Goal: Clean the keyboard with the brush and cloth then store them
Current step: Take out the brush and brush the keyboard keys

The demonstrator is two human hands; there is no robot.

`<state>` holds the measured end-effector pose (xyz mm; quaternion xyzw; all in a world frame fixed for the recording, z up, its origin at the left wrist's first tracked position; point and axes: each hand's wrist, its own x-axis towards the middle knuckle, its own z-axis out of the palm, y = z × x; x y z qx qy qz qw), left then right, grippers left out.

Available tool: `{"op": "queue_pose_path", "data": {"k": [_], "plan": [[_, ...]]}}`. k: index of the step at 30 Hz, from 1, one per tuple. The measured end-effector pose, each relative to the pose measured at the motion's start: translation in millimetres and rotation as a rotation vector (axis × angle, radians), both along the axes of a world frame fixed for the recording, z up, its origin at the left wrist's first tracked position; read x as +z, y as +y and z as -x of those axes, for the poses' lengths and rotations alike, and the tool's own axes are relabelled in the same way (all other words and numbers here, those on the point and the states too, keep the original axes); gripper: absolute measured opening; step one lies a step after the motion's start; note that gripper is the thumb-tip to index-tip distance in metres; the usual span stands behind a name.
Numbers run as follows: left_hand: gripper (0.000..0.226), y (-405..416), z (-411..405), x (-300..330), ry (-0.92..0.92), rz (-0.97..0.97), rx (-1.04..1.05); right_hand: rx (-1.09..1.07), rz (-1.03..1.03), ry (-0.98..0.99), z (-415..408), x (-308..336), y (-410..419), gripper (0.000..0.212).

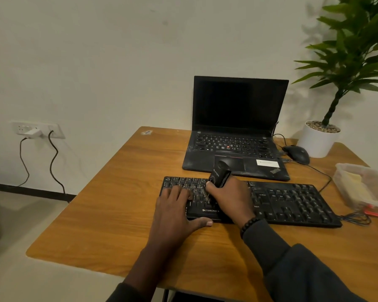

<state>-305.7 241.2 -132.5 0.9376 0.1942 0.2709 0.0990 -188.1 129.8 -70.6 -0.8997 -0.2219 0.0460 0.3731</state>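
Note:
A black keyboard (288, 201) lies across the wooden table (109, 214) in front of me. My right hand (229, 199) grips a black brush (219, 173) by its thick handle, with the bristles down on the keys left of the keyboard's middle. My left hand (175, 212) rests flat on the keyboard's left end, fingers spread over the keys and thumb along the front edge. A pale yellow cloth (356, 182) lies inside a clear plastic box (371, 201) at the right.
An open black laptop (236, 136) stands just behind the keyboard. A black mouse (297, 154) and a potted plant in a white pot (318, 140) sit at the back right. Cables run along the right side. A wall socket (37, 130) with plugs is at the left.

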Motion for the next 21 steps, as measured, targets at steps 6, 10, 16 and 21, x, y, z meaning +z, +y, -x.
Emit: {"op": "queue_pose_path", "data": {"k": [6,10,16,21], "plan": [[0.082,0,-1,0,0.003,-0.004,0.004,0.022,0.002,0.046,-4,0,-5,0.022],[0.08,1,0,0,-0.003,-0.005,0.002,-0.019,-0.019,-0.001,-5,2,9,0.025],[0.081,1,-1,1,0.021,0.002,-0.006,0.069,0.094,-0.05,8,-5,1,0.026],[0.082,0,0,1,0.01,0.005,-0.003,0.007,-0.135,0.112,-10,4,0,0.026]]}}
